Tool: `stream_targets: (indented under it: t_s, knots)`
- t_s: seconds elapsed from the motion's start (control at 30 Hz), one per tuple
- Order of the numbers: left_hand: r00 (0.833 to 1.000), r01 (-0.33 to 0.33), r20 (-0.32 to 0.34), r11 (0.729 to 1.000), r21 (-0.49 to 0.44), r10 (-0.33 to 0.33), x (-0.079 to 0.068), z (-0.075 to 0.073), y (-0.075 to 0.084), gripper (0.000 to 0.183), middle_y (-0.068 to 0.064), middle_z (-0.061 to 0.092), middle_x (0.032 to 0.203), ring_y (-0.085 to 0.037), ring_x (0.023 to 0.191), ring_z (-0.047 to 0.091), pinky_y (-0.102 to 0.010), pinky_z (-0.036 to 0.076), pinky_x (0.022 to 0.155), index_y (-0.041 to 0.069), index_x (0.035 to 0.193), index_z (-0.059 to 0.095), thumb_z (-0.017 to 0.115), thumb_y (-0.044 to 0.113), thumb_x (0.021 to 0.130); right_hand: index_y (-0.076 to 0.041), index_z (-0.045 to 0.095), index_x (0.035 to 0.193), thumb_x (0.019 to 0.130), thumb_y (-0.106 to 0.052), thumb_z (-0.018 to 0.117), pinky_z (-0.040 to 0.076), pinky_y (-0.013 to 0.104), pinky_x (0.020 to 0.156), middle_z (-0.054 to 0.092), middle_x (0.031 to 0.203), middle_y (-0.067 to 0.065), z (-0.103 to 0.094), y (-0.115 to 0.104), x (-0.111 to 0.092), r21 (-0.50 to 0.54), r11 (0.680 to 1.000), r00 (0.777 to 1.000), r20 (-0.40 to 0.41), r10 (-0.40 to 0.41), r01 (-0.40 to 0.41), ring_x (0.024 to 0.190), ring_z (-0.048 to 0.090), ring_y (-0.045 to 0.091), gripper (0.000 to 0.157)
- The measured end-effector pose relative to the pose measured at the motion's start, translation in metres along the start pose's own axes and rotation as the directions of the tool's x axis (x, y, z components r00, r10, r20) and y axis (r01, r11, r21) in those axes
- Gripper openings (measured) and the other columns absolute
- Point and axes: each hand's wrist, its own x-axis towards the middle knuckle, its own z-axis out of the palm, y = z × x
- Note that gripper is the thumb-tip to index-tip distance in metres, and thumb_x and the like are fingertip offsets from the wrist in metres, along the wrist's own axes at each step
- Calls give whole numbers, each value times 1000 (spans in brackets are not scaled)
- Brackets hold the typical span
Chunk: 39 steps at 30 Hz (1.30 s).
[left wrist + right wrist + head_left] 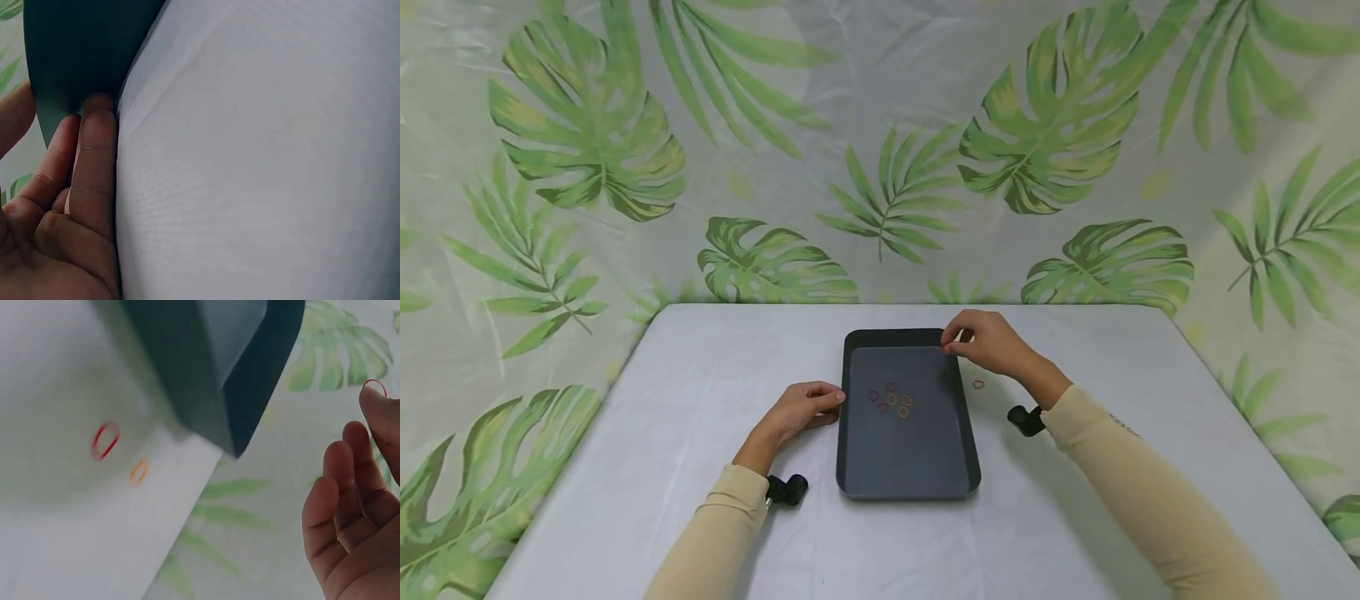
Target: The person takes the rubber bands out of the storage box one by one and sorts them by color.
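Observation:
My right hand (988, 340) hovers over the far right corner of a dark grey tray (910, 467). Between thumb and fingertips it pinches a small red rubber band (382, 385), whose loop peeks above a fingertip in the right wrist view. My left hand (805, 406) rests against the tray's left side, fingers fairly straight, fingertips touching the outer wall (81, 56) and one digit at the rim. Several red and yellow rubber bands (891, 400) lie spread near the middle of the tray floor.
To the right of the tray, a loose red rubber band (978, 384) lies on the white tabletop (1075, 500). An orange band (139, 472) lies near it in the right wrist view. A leaf-patterned cloth (887, 167) hangs behind the table's far edge.

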Motion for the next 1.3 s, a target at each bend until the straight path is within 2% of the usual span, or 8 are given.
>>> stream_targets:
  t_s: [0.2,0.4,0.63,0.97,1.3]
  knots:
    - [1000,-8,5,1000,-5,8,-1,0,0,27,-6,68,106,-10,92,63,-28,59,88,-2,116,68,66,16,96,-9,73,98,91,-14,72,49,29,66,70,100,9,-13,25,-16,-14,999,999,-16,46,-47,85,63,21,9]
    - [1000,-13,13,1000,-1,13,1,0,-1,28,-6,68,108,-10,93,63,-29,59,90,-2,117,67,65,17,96,-10,74,95,90,-13,72,48,29,65,69,98,9,-18,51,-29,-45,992,993,-6,115,-115,83,61,19,6]
    - [1000,-20,17,1000,-2,20,2,-1,-3,29,-6,68,108,-11,94,63,-30,58,91,-2,117,67,66,18,96,-9,74,95,90,-14,72,48,29,66,70,98,10,-20,67,-38,-49,984,986,-1,170,-169,80,61,17,7]
    - [1000,-20,11,1000,-6,20,4,-1,-1,29,-5,68,106,-11,94,63,-29,59,90,-2,118,67,66,18,96,-8,74,89,88,-12,74,47,27,64,71,91,9,-1,85,-40,-27,982,983,11,186,-186,75,59,14,4]
    - [1000,-13,17,1000,-16,13,2,-2,-2,30,-5,69,105,-10,91,64,-28,59,88,-2,118,67,66,17,96,-7,73,84,86,-11,74,45,25,64,70,85,7,20,96,-32,-46,970,966,95,241,-238,72,55,13,5]
